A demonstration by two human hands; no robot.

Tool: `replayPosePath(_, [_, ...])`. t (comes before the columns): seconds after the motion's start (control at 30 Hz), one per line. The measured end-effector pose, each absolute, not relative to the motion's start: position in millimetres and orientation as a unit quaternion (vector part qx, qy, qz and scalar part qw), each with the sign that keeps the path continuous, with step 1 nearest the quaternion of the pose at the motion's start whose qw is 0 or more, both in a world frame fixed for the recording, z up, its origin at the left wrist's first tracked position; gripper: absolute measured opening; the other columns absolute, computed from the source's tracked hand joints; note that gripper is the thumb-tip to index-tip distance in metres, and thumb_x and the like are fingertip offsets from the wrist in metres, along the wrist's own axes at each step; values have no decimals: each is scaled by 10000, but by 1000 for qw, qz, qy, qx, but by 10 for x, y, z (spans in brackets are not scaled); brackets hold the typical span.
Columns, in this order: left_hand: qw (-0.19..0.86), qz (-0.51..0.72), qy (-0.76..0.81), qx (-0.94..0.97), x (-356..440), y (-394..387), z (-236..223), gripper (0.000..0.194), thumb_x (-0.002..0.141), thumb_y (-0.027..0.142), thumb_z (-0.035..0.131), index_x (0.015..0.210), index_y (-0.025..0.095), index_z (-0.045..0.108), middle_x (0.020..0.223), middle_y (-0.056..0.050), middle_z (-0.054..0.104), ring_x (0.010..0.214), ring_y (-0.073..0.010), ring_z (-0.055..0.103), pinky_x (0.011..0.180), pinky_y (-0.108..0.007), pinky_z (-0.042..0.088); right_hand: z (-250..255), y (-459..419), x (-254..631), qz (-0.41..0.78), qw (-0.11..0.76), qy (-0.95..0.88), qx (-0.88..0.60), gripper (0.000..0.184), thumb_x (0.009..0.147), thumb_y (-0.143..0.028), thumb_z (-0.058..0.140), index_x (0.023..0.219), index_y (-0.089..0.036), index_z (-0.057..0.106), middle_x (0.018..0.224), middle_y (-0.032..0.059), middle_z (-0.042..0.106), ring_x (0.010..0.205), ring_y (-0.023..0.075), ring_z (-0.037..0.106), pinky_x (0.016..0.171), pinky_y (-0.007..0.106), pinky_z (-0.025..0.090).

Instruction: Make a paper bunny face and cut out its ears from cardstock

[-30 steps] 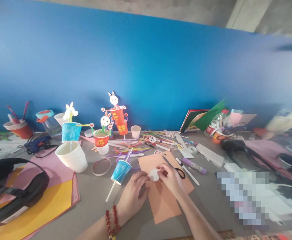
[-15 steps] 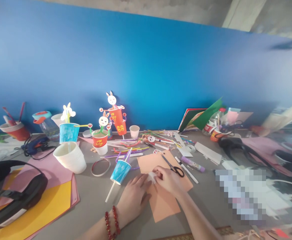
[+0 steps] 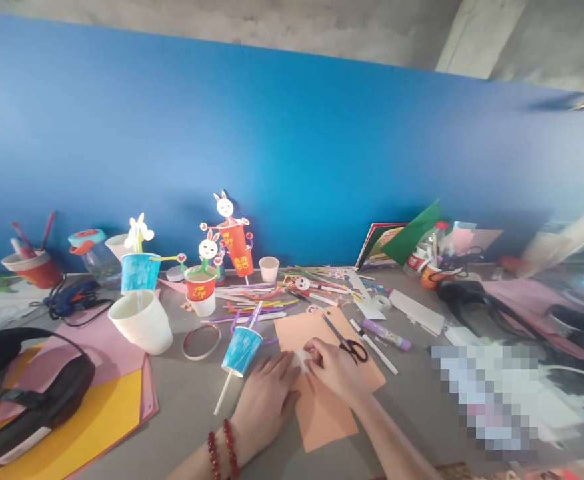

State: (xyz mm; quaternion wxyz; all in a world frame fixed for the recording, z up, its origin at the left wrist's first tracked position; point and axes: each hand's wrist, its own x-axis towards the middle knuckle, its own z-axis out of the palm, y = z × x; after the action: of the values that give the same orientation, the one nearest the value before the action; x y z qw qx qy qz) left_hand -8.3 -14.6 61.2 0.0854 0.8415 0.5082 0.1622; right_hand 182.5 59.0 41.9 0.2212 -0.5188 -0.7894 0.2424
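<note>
A small white paper circle [image 3: 302, 359] lies over the orange paper sheet [image 3: 327, 413], largely hidden by my fingers. My right hand [image 3: 335, 370] pinches its right side between thumb and forefinger. From the left, the fingertips of my left hand [image 3: 267, 397] press against its other edge, the fingers curved low over the table. Just beyond my right hand, black-handled scissors [image 3: 345, 340] rest on the orange sheet. A blue-painted paper cup [image 3: 242, 350] with a straw through it and purple stems lies tilted to the left of my left hand.
Behind stand red cups with rabbit faces [image 3: 208, 248] and a white cup stack [image 3: 142, 323]. Coloured pipe cleaners [image 3: 257, 293] lie scattered at the back. A marker [image 3: 375, 347] and a purple glue stick [image 3: 387, 333] are at the right, headphones [image 3: 32, 393] at the left.
My right-hand fingers have moved a little left over the white paper circle, covering more of it. The left hand has flattened and stays at its edge. The view has shifted slightly.
</note>
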Motion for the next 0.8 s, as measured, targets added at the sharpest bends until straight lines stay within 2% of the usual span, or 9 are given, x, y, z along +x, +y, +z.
replayPosePath(0.13, [79, 156, 523, 834, -112, -124, 569, 424, 891, 176, 588, 1314, 169, 611, 1463, -164, 543, 1315, -373, 515, 1059, -553, 444, 403, 575, 1785, 245, 229, -794, -506, 210, 834, -210, 596, 1030, -243, 665, 764, 10, 702, 757, 212, 675, 649, 272, 404])
replayPosePath(0.3, [76, 158, 525, 833, -128, -107, 511, 485, 855, 184, 626, 1338, 189, 586, 1484, -144, 526, 1341, -358, 489, 1086, -525, 425, 476, 562, 1802, 258, 230, -797, -495, 189, 838, -208, 555, 986, -229, 672, 763, 12, 701, 750, 205, 683, 655, 270, 433])
replayPosePath(0.43, [86, 129, 538, 828, -98, -124, 537, 554, 849, 181, 624, 1395, 149, 539, 1523, -177, 471, 1382, -369, 441, 1116, -531, 386, 498, 561, 1828, 267, 220, -803, -485, 195, 833, -218, 543, 976, -229, 675, 779, 15, 714, 764, 207, 690, 672, 272, 449])
replayPosePath(0.57, [95, 111, 543, 827, -52, -176, 580, 565, 899, 282, 613, 1431, 129, 500, 1540, -192, 442, 1408, -366, 409, 1138, -525, 356, 430, 568, 1840, 266, 217, -811, -474, 254, 876, -288, 496, 1052, -213, 662, 838, 53, 723, 788, 235, 685, 686, 303, 455])
replayPosePath(0.7, [93, 128, 540, 827, -48, -206, 547, 599, 934, 409, 581, 1458, 145, 462, 1555, -181, 423, 1424, -350, 386, 1153, -516, 335, 375, 563, 1823, 232, 200, -835, -457, 307, 914, -324, 440, 1094, -208, 661, 809, 57, 701, 763, 245, 673, 684, 322, 451])
replayPosePath(0.8, [95, 132, 538, 827, -58, -213, 517, 613, 924, 414, 595, 1467, 166, 454, 1556, -170, 425, 1425, -345, 385, 1164, -520, 318, 372, 552, 1799, 211, 189, -835, -472, 284, 913, -317, 444, 1069, -230, 665, 807, 49, 698, 758, 245, 676, 655, 315, 438])
